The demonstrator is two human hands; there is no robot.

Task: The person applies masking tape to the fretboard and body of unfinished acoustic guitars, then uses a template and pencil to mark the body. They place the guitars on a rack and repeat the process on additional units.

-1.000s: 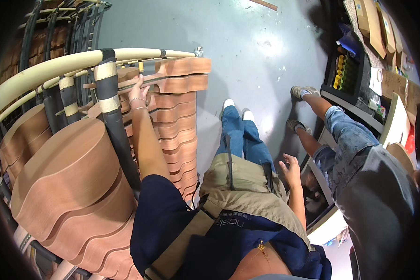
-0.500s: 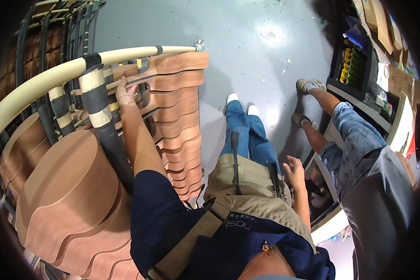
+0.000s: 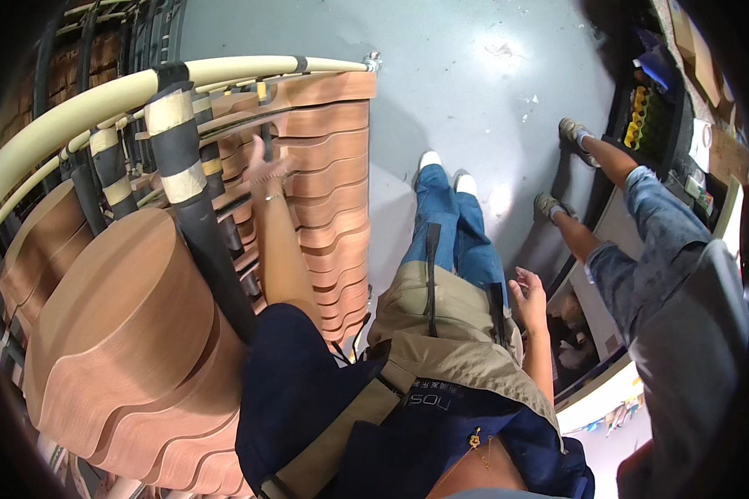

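My left hand [image 3: 266,172] is reached out to the left, its fingers apart and nothing seen in them. It is beside a tall stack of reddish-brown wooden guitar bodies [image 3: 333,179] with wavy, curved edges; whether the fingertips touch one I cannot tell. The bodies sit in a rack with a cream-coloured tube rail [image 3: 250,70] and black padded uprights [image 3: 216,258]. My right hand [image 3: 530,298] hangs by my right side, fingers loosely bent and apart, holding nothing. Nearest to it is my tan apron [image 3: 416,308].
More guitar bodies [image 3: 125,308] stand close on my left. Another person's legs [image 3: 620,200], in denim shorts, are to my right, next to a shelf unit [image 3: 653,125] and cardboard boxes [image 3: 728,154]. Grey floor [image 3: 474,91] lies ahead.
My left hand has drawn back from the top piece in the rack, a little toward me and rightward, and its fingers have spread. My right hand stays by my side. The view has shifted slightly.
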